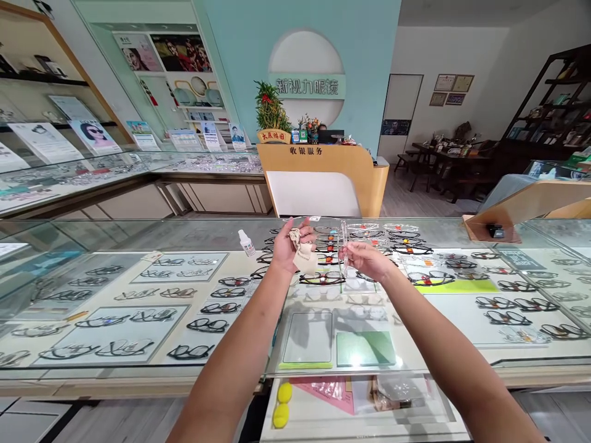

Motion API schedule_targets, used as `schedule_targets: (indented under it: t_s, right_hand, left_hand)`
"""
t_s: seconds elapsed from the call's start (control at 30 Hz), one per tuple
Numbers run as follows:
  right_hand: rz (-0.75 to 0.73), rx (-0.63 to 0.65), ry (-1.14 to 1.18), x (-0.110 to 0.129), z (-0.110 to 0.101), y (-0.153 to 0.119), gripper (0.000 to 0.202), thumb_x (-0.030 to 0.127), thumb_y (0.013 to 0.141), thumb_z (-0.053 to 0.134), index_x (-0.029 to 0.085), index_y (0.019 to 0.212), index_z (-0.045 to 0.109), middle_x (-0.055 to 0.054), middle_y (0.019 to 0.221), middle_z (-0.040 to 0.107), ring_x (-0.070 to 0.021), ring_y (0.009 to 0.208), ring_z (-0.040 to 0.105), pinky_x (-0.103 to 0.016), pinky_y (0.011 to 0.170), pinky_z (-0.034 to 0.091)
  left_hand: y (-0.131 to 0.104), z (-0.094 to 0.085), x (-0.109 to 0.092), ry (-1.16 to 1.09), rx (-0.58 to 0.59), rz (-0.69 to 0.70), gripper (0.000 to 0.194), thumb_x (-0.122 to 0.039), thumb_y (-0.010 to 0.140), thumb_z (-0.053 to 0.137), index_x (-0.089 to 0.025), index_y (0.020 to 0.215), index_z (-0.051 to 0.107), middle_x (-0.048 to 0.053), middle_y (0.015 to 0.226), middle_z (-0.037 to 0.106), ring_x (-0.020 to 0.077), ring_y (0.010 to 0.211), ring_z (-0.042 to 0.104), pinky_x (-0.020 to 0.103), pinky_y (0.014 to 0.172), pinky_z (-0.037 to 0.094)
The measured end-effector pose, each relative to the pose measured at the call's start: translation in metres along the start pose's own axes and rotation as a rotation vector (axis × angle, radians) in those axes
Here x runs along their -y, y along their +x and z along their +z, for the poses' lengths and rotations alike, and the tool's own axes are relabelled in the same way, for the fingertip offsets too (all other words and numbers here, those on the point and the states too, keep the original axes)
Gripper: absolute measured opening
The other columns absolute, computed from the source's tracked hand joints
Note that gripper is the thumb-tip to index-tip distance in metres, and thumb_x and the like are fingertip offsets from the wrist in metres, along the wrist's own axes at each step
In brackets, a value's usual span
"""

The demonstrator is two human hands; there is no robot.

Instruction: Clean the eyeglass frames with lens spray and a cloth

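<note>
Head view | left hand (287, 246) clutches cloth (302, 253); right hand (364, 258) pinches clear glasses (344, 246) above bench (138, 369) | judgement: wipe lenses gently, gripping the frame only

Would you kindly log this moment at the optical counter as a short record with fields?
Setting: glass display counter with rows of eyeglass frames inside
Left hand: holds a beige cloth
Right hand: holds clear-framed glasses upright
Nearby: small spray bottle on the counter, left of the hands
Behind: orange cashier desk
</note>
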State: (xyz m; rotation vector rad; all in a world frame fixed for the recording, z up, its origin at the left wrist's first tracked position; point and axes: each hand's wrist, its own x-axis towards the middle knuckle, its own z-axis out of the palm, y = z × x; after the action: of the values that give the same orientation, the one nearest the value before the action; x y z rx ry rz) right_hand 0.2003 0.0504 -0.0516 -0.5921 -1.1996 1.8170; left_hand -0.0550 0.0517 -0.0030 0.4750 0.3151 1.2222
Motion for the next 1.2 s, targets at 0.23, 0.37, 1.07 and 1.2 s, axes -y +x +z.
schedule_targets:
  t_s: [0.23, 0.37, 1.07, 1.2]
  right_hand:
    - [-0.03, -0.003, 0.026, 0.005, 0.001, -0.003, 0.042, 0.059, 0.083, 0.097, 0.026, 0.09, 0.072, -0.009, 0.134, 0.086, -0.0278, 0.13, 0.078, -0.044, 0.105, 0.061]
    - [-0.046, 0.027, -0.012, 0.006, 0.003, -0.004, 0.042, 0.061, 0.087, 0.093, 0.027, 0.093, 0.068, -0.011, 0.146, 0.081, -0.0284, 0.136, 0.076, -0.049, 0.113, 0.058]
    - [-0.216, -0.145, 0.178, 0.014, -0.021, 0.002, 0.031, 0.049, 0.082, 0.098, 0.032, 0.097, 0.077, 0.0, 0.122, 0.086, -0.0246, 0.124, 0.079, -0.048, 0.114, 0.062]
    - [-0.24, -0.211, 0.347, 0.018, -0.027, 0.003, 0.023, 0.037, 0.085, 0.098, 0.033, 0.098, 0.079, 0.004, 0.114, 0.088, -0.0202, 0.118, 0.082, -0.039, 0.108, 0.067]
  left_hand:
    - [-0.003, -0.001, 0.006, 0.061, 0.05, -0.024, 0.053, -0.061, 0.106, 0.063, -0.012, 0.121, 0.077, -0.003, 0.071, 0.052, 0.0096, 0.051, 0.044, 0.022, 0.046, 0.038]
    - [-0.005, 0.0, 0.009, 0.135, 0.082, -0.115, 0.081, -0.082, 0.102, 0.055, -0.009, 0.132, 0.077, 0.0, 0.07, 0.057, 0.0102, 0.046, 0.04, 0.023, 0.042, 0.034]
    - [0.0, 0.001, 0.025, 0.204, 0.04, -0.14, 0.055, -0.069, 0.096, 0.076, -0.014, 0.094, 0.073, 0.014, 0.092, 0.081, 0.0083, 0.046, 0.047, 0.022, 0.042, 0.039]
    - [0.006, -0.005, 0.029, 0.229, 0.017, -0.122, 0.049, -0.059, 0.09, 0.084, -0.013, 0.104, 0.074, 0.014, 0.099, 0.081, 0.0109, 0.052, 0.055, 0.024, 0.045, 0.043]
